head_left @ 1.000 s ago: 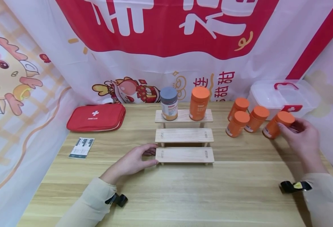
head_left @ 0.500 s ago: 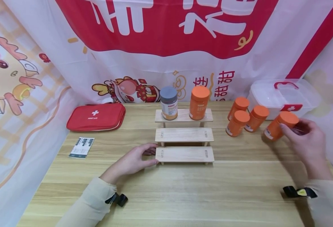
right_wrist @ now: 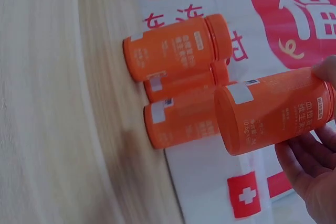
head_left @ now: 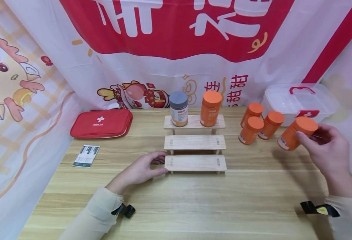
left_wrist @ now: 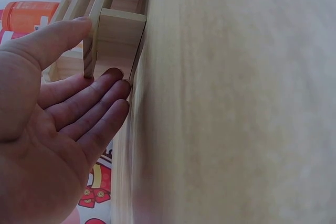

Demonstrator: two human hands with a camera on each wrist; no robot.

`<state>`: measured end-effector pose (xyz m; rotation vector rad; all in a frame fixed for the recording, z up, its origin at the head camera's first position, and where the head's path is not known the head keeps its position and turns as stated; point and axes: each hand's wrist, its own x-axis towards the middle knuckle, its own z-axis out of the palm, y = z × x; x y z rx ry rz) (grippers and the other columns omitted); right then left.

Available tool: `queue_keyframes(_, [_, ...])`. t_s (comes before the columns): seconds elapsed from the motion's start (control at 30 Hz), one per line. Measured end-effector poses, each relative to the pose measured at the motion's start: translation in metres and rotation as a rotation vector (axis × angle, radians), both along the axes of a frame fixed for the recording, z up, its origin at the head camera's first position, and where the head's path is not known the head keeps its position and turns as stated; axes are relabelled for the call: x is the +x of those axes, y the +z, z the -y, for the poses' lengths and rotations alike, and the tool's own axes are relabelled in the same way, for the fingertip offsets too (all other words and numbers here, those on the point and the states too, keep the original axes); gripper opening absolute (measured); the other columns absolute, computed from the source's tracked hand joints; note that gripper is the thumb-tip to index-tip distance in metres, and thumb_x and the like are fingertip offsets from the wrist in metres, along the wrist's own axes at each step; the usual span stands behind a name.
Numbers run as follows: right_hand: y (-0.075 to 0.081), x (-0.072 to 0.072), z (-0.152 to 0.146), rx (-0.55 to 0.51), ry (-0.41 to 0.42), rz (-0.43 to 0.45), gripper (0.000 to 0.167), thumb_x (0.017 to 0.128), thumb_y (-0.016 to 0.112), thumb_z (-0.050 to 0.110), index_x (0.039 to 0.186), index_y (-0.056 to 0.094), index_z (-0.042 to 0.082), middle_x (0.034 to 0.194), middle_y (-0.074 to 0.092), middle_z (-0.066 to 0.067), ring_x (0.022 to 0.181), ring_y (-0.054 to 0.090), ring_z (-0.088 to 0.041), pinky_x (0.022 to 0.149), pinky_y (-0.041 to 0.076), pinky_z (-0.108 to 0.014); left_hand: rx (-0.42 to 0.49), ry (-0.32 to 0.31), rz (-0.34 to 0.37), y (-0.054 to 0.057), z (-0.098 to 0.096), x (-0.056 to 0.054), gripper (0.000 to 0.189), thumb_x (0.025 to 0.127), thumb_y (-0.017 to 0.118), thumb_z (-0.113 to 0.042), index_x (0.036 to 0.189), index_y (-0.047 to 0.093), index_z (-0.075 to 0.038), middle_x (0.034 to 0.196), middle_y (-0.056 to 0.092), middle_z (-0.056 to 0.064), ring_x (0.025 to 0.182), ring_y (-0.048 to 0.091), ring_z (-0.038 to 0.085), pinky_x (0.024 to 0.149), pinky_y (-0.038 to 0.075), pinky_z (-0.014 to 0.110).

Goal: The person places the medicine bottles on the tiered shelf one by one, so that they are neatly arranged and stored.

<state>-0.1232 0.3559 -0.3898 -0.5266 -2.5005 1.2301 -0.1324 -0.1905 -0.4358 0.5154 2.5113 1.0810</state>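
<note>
Orange bottle (head_left: 291, 136): raised above the desk (head_left: 194, 206), tilted, gripped by the fingers of your right hand (head_left: 330, 146). Your left hand (head_left: 142, 168) pinches the end of the wooden rack's (head_left: 195, 142) lowest board (head_left: 195, 163). Lifting appears underway; next, likely, clear the neighbouring bottles (head_left: 270, 126).

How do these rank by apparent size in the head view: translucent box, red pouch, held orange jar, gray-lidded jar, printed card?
1. Translucent box
2. Red pouch
3. Orange jar and gray-lidded jar: too close to rank; the right hand partly covers the former.
4. Printed card
</note>
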Motion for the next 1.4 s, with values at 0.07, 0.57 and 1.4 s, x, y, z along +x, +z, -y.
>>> queue_keyframes(0.07, [0.003,0.002,0.003,-0.004,0.008,-0.015,0.068,0.103,0.074,0.035,0.162,0.046,0.015,0.143,0.057,0.004,0.112,0.049,0.002,0.087,0.045,0.005,0.0,0.0,-0.001,0.0,0.0,0.0,0.061,0.1,0.079,-0.031,0.152,0.058,-0.007,0.141,0.071,0.008,0.132,0.068,0.028,0.117,0.054,0.052])
queue_keyframes(0.57, [0.018,0.009,0.031,-0.054,0.094,-0.18,0.062,0.096,0.082,0.018,0.152,0.057,0.013,0.122,0.057,0.027,0.111,0.056,0.003,0.092,0.047,0.003,0.004,0.001,-0.008,0.0,0.0,0.0,0.062,0.1,0.08,-0.031,0.152,0.058,-0.006,0.141,0.071,0.01,0.132,0.068,0.029,0.117,0.054,0.053])
queue_keyframes(1.4, [0.02,-0.006,0.105,-0.039,0.391,-0.323,0.052,0.09,0.086,0.004,0.137,0.063,-0.002,0.12,0.064,0.022,0.106,0.064,0.003,0.092,0.051,-0.001,-0.002,0.01,-0.006,0.0,-0.001,0.0,0.063,0.099,0.081,-0.03,0.153,0.058,-0.008,0.142,0.071,0.008,0.133,0.067,0.027,0.118,0.053,0.052])
